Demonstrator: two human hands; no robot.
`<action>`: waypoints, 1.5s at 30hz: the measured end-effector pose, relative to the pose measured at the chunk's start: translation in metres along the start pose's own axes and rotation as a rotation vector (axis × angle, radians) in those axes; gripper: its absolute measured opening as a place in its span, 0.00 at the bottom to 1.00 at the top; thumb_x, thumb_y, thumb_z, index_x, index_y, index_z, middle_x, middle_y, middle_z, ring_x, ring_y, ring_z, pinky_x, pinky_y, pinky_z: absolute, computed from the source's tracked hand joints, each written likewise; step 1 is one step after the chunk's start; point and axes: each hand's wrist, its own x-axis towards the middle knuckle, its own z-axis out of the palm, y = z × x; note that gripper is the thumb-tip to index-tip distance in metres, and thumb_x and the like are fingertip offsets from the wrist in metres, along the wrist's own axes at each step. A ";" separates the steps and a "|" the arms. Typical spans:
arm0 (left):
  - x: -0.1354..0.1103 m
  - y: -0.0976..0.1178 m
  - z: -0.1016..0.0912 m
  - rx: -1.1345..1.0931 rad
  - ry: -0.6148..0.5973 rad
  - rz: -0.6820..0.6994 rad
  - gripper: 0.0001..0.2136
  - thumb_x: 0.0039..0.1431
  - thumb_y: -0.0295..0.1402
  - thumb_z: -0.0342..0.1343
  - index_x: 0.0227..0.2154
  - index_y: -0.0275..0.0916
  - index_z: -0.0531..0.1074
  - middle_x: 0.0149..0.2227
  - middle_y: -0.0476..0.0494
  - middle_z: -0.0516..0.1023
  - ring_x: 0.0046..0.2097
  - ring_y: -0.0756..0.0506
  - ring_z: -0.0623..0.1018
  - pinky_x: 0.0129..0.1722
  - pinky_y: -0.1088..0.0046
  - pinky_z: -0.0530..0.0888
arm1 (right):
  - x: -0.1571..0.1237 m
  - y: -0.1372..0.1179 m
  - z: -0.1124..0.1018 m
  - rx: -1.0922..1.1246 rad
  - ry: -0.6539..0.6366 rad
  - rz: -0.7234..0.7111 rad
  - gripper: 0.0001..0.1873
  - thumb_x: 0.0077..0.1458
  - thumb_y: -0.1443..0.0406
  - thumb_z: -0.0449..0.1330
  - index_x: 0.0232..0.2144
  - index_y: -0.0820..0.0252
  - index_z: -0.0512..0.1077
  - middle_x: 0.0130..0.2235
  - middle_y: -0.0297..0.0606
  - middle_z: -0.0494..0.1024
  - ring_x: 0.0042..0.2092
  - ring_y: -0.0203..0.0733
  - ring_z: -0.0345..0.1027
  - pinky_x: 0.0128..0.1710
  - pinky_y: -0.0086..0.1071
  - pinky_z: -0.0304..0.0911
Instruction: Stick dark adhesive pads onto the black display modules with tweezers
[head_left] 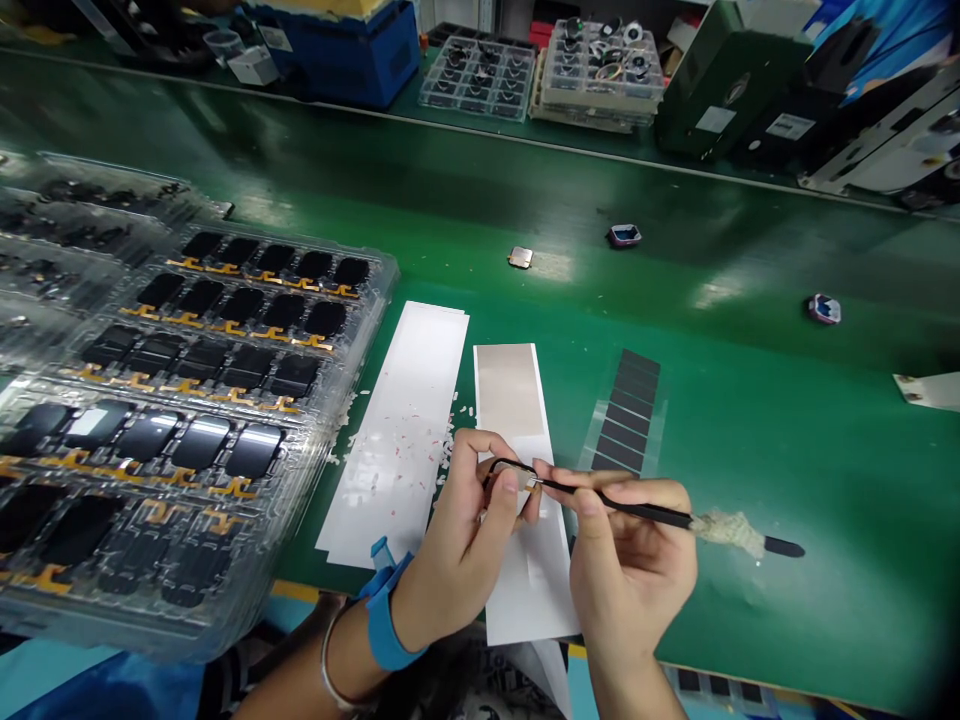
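Carefully, the left hand (457,530) and right hand (630,565) work close together above a white backing strip (534,590), almost touching; the left pinches a small silvery piece (521,478) between thumb and fingers, and the right grips black tweezers (622,507) whose tips meet that piece, though the fingers hide exactly where they bite. A slip is the main risk here; too much squeeze at the tips could flick the piece away or crease it, and it could be lost among the pale scraps (401,455) littering a neighbouring white strip (397,430). Those scraps could also stick to any exposed adhesive if the piece brushes them. The tweezer points could scratch the black panels (202,375) in the clear blister tray (371,300) if the right hand swings left carelessly; a knock against the tray's edge could jolt its gold-tailed flex connectors (187,263). The blue wrist strap (386,610) matters too; if it is loose or unconnected, static could reach the parts, although its lead cannot be followed here.
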 end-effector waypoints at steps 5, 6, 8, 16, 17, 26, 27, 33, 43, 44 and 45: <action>0.001 -0.002 -0.002 0.023 0.016 -0.010 0.04 0.70 0.36 0.46 0.40 0.44 0.56 0.27 0.54 0.66 0.29 0.52 0.67 0.28 0.77 0.64 | 0.003 -0.002 -0.002 0.017 0.012 0.069 0.08 0.59 0.73 0.59 0.36 0.54 0.68 0.35 0.34 0.78 0.39 0.40 0.79 0.35 0.30 0.78; 0.001 -0.002 -0.002 0.038 0.022 -0.018 0.05 0.70 0.36 0.46 0.40 0.44 0.56 0.26 0.54 0.65 0.28 0.52 0.66 0.27 0.77 0.63 | 0.004 -0.003 -0.005 0.017 0.027 0.067 0.08 0.59 0.72 0.59 0.37 0.54 0.67 0.35 0.34 0.79 0.39 0.40 0.78 0.35 0.32 0.78; 0.000 -0.002 -0.004 0.098 0.040 -0.037 0.06 0.69 0.37 0.48 0.39 0.44 0.56 0.25 0.55 0.64 0.27 0.52 0.65 0.26 0.76 0.61 | 0.006 -0.006 -0.014 -0.010 0.082 0.033 0.08 0.59 0.72 0.60 0.37 0.55 0.67 0.36 0.35 0.79 0.39 0.40 0.78 0.37 0.32 0.77; -0.003 0.005 0.000 0.540 -0.327 -0.044 0.03 0.71 0.35 0.42 0.43 0.45 0.57 0.33 0.49 0.70 0.32 0.49 0.71 0.30 0.73 0.67 | -0.024 -0.010 -0.086 -0.388 0.191 0.096 0.09 0.55 0.71 0.64 0.37 0.57 0.69 0.37 0.39 0.79 0.40 0.40 0.78 0.42 0.31 0.74; -0.003 0.005 0.001 0.636 -0.407 -0.031 0.03 0.71 0.34 0.41 0.43 0.45 0.58 0.35 0.48 0.71 0.34 0.48 0.73 0.31 0.72 0.69 | -0.030 -0.010 -0.092 -0.421 0.174 0.125 0.08 0.55 0.71 0.64 0.37 0.57 0.69 0.37 0.38 0.79 0.40 0.41 0.78 0.42 0.32 0.75; -0.001 -0.006 0.013 1.165 -0.865 0.322 0.08 0.68 0.25 0.45 0.42 0.41 0.67 0.39 0.46 0.76 0.40 0.43 0.76 0.38 0.65 0.74 | -0.064 -0.007 -0.103 -0.513 0.084 0.144 0.10 0.58 0.73 0.59 0.40 0.55 0.70 0.39 0.35 0.73 0.42 0.38 0.77 0.42 0.30 0.75; -0.001 -0.007 0.013 1.196 -0.894 0.341 0.08 0.67 0.24 0.45 0.43 0.40 0.67 0.39 0.46 0.76 0.40 0.43 0.76 0.38 0.64 0.74 | -0.065 -0.007 -0.104 -0.526 0.076 0.152 0.10 0.58 0.73 0.59 0.40 0.55 0.69 0.39 0.35 0.73 0.42 0.38 0.77 0.42 0.30 0.75; -0.003 -0.008 0.013 1.253 -0.939 0.362 0.09 0.65 0.22 0.47 0.43 0.38 0.68 0.42 0.44 0.77 0.39 0.42 0.75 0.36 0.61 0.74 | -0.069 -0.003 -0.108 -0.536 0.056 0.152 0.10 0.58 0.73 0.59 0.40 0.54 0.69 0.39 0.36 0.73 0.43 0.40 0.76 0.42 0.35 0.75; 0.001 -0.006 0.016 1.252 -0.922 0.400 0.07 0.66 0.24 0.48 0.41 0.38 0.69 0.41 0.45 0.78 0.40 0.43 0.76 0.37 0.63 0.76 | -0.068 -0.003 -0.107 -0.523 0.068 0.144 0.10 0.58 0.73 0.60 0.40 0.54 0.69 0.39 0.36 0.74 0.42 0.40 0.76 0.41 0.35 0.75; 0.001 -0.006 0.015 1.251 -0.922 0.400 0.06 0.66 0.24 0.48 0.41 0.38 0.69 0.41 0.45 0.78 0.40 0.43 0.76 0.37 0.63 0.76 | -0.068 -0.003 -0.107 -0.532 0.073 0.145 0.10 0.58 0.73 0.60 0.40 0.54 0.69 0.39 0.36 0.74 0.42 0.40 0.76 0.42 0.35 0.75; 0.001 -0.006 0.015 1.251 -0.922 0.400 0.06 0.66 0.24 0.49 0.41 0.38 0.69 0.41 0.46 0.78 0.40 0.43 0.76 0.37 0.64 0.76 | -0.069 -0.002 -0.107 -0.543 0.073 0.147 0.10 0.58 0.73 0.60 0.40 0.54 0.70 0.39 0.35 0.73 0.42 0.39 0.77 0.42 0.34 0.75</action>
